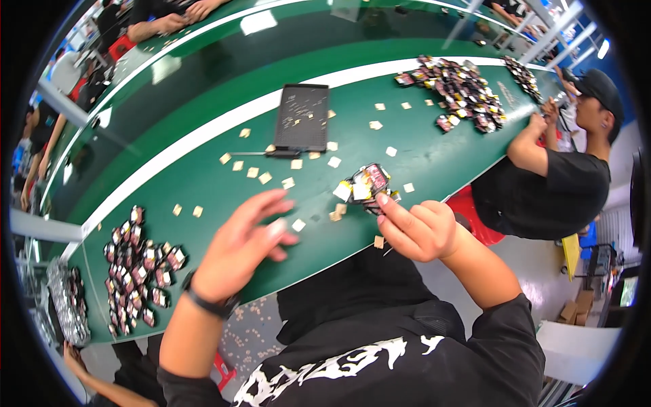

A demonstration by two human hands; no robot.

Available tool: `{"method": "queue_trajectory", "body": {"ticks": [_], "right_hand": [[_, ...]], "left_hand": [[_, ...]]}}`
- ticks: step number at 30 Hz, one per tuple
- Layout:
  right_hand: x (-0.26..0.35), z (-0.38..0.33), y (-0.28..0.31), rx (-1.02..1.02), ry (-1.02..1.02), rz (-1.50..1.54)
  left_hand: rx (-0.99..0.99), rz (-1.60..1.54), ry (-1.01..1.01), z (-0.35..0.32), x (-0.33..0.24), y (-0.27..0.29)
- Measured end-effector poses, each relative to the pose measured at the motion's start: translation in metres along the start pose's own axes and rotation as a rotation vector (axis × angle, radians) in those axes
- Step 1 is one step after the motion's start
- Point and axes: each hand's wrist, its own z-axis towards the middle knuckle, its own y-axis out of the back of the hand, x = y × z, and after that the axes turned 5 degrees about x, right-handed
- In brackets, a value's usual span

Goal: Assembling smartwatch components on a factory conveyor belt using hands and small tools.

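The right hand (pixel 417 229) is curled, its fingers bent in and the forefinger stretched forward so that its tip rests on the edge of a small dark packet (pixel 369 182) with a red and cream face, which lies on the green table (pixel 203 173) just ahead of the knuckles. Whether the thumb pinches the packet from below cannot be told. Pale cream square labels (pixel 343 190) are tucked against the packet's left side, and one more tan square (pixel 379 241) sits at the table edge under the hand.

The left hand (pixel 244 244) hovers open, fingers spread wide and holding nothing, its fingertips just beside a single pale square (pixel 298 224) on the table (a dark band circles that wrist).

Further out, many more tan squares (pixel 252 172) are scattered loosely over the green surface. A flat black rectangular tray (pixel 302 119) lies beyond them near the white stripe (pixel 169 159) that runs along the table, with a few squares on and around it. To the far left a heap of small dark-and-red packets (pixel 139 268) lies near the table's end, beside a silvery pile (pixel 64 302) at the edge. At the far right a larger heap of similar packets (pixel 458 88) is spread out, where another person (pixel 556 183) in a black shirt and cap works.
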Motion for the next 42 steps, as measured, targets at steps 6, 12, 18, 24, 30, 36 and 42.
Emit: {"method": "queue_trajectory", "body": {"ticks": [6,12,18,24,30,36,42], "right_hand": [[0.032,0.035,-0.031,-0.083,0.106,0.185],[0.038,0.039,-0.045,-0.025,0.181,0.252],[0.036,0.032,-0.049,-0.022,0.128,0.300],[0.031,0.027,-0.043,0.085,0.027,0.366],[0.028,0.022,-0.041,0.138,-0.001,0.394],[0.024,0.027,-0.028,0.317,-0.047,0.491],[0.023,0.039,-0.009,0.575,-0.226,0.697]], "left_hand": [[0.058,-0.029,0.120,0.034,0.013,-0.009],[0.012,0.029,0.148,0.029,0.023,-0.002],[-0.028,0.177,0.117,0.033,0.023,-0.005],[-0.001,0.262,0.165,0.040,0.019,-0.004],[-0.049,0.144,0.159,0.041,0.018,0.003],[-0.071,0.237,0.156,0.036,0.014,0.013],[-0.122,0.372,0.108,0.033,0.006,0.006]]}}
